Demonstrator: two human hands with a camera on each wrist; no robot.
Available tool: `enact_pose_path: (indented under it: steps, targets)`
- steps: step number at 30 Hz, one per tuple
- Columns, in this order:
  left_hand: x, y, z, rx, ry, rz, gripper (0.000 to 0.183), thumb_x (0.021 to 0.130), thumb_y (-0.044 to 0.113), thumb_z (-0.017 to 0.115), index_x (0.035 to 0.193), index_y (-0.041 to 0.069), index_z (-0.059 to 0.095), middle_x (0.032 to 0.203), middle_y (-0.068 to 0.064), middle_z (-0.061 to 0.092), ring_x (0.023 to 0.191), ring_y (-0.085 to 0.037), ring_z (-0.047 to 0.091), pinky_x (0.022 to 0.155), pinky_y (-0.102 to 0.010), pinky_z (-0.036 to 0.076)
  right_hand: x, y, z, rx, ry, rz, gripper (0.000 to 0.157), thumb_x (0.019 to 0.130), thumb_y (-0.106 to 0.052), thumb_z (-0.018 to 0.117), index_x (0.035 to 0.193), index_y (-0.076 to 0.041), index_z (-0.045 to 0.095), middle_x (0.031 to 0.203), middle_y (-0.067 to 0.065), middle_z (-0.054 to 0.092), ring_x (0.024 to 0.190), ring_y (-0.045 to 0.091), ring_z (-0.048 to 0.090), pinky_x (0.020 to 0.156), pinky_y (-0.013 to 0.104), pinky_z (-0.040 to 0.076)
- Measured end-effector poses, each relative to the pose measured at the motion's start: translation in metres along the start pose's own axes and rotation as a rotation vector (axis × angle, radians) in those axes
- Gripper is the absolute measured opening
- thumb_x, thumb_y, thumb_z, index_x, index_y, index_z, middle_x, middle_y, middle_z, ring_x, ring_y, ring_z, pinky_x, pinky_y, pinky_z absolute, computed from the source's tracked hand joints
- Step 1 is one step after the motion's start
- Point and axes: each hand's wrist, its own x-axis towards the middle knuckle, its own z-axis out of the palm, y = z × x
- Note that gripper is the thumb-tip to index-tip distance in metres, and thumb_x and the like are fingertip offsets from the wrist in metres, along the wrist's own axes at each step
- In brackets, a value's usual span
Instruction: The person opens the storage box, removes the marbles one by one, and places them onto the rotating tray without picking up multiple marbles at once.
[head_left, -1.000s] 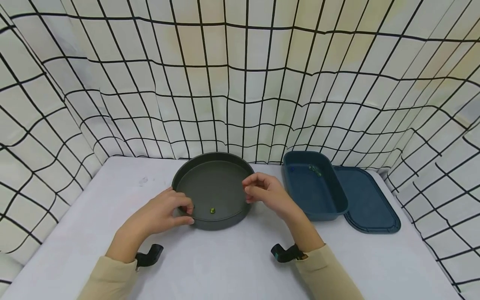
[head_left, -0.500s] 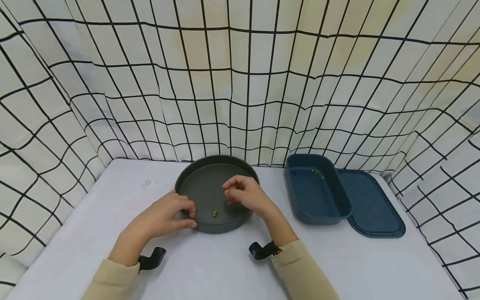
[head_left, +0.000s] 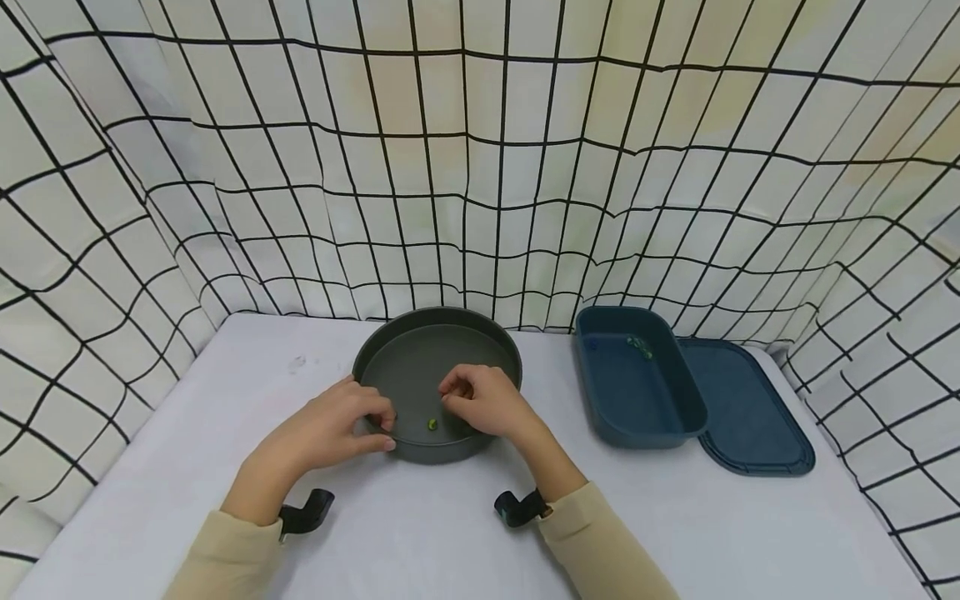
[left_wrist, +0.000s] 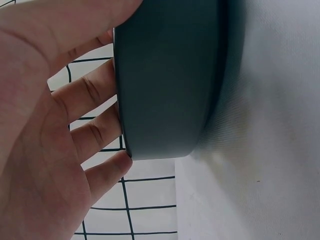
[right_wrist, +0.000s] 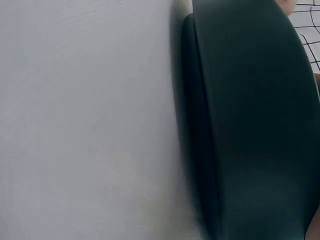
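Note:
A dark round pan [head_left: 420, 350] stands on the white table. My left hand [head_left: 330, 427] grips its near-left rim; in the left wrist view the fingers [left_wrist: 102, 127] reach over the rim and the thumb lies along the outer wall. A tiny yellow-green piece [head_left: 432, 424] lies on the pan floor toward the near side. Over the pan, my right hand [head_left: 483, 402] has its fingers curled toward the thumb, just right of that piece. I cannot tell whether its fingertips hold anything. The right wrist view shows mostly the pan's outer wall [right_wrist: 255, 110].
Right of the pan stands a blue rectangular container [head_left: 637, 392], with small greenish pieces [head_left: 639, 346] and a dark blue piece [head_left: 592, 342] at its far end. Its matching flat lid [head_left: 753, 417] lies beside it, partly behind it. Black-grid netting [head_left: 480, 167] rises around the table.
My right hand has moved left from the pan's right rim to over its inside, then slightly down toward the yellow-green piece. My left hand keeps its grip on the rim.

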Motion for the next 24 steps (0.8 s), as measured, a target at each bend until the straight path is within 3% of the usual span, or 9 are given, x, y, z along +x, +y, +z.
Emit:
enact_pose_path:
  steps: [4, 12, 16, 20, 24]
  targets:
    - [0.0, 0.0, -0.001, 0.0, -0.007, -0.005, 0.024, 0.08, 0.03, 0.085, 0.081, 0.033, 0.061, 0.079, 0.019, 0.055, 0.08, -0.01, 0.053, 0.082, -0.035, 0.04, 0.001, 0.0, 0.002, -0.061, 0.004, -0.019, 0.011, 0.092, -0.018, 0.067, 0.101, -0.015, 0.072, 0.081, -0.011, 0.067, 0.072, 0.003, 0.06, 0.066, 0.022, 0.049]
    - [0.001, 0.001, -0.001, 0.0, -0.017, -0.011, 0.023, 0.08, 0.029, 0.084, 0.082, 0.032, 0.061, 0.08, 0.015, 0.058, 0.08, -0.01, 0.053, 0.083, -0.037, 0.041, 0.0, -0.002, 0.001, -0.052, 0.02, -0.024, 0.011, 0.092, -0.018, 0.066, 0.1, -0.014, 0.073, 0.081, -0.009, 0.067, 0.071, 0.005, 0.059, 0.065, 0.023, 0.049]
    - [0.001, 0.0, 0.0, 0.004, -0.023, -0.014, 0.024, 0.08, 0.029, 0.085, 0.081, 0.032, 0.061, 0.08, 0.018, 0.057, 0.08, -0.01, 0.053, 0.083, -0.036, 0.041, -0.002, 0.0, -0.012, 0.149, 0.004, -0.023, 0.017, 0.094, -0.017, 0.066, 0.107, -0.008, 0.071, 0.087, -0.003, 0.068, 0.075, 0.013, 0.064, 0.07, 0.03, 0.055]
    - [0.001, 0.0, -0.001, 0.0, -0.026, -0.018, 0.025, 0.08, 0.03, 0.085, 0.081, 0.032, 0.06, 0.08, 0.018, 0.057, 0.083, -0.013, 0.052, 0.083, -0.036, 0.04, -0.014, 0.0, -0.045, 0.417, 0.023, -0.009, 0.021, 0.097, -0.012, 0.064, 0.115, -0.001, 0.066, 0.094, 0.01, 0.066, 0.079, 0.021, 0.066, 0.076, 0.039, 0.058]
    - [-0.001, 0.0, -0.002, -0.004, -0.029, -0.029, 0.024, 0.08, 0.029, 0.085, 0.08, 0.032, 0.06, 0.08, 0.018, 0.057, 0.083, -0.013, 0.053, 0.085, -0.038, 0.04, -0.04, 0.003, -0.085, 0.436, 0.066, -0.01, 0.021, 0.098, -0.013, 0.063, 0.116, -0.002, 0.064, 0.105, 0.02, 0.064, 0.084, 0.023, 0.065, 0.078, 0.038, 0.059]
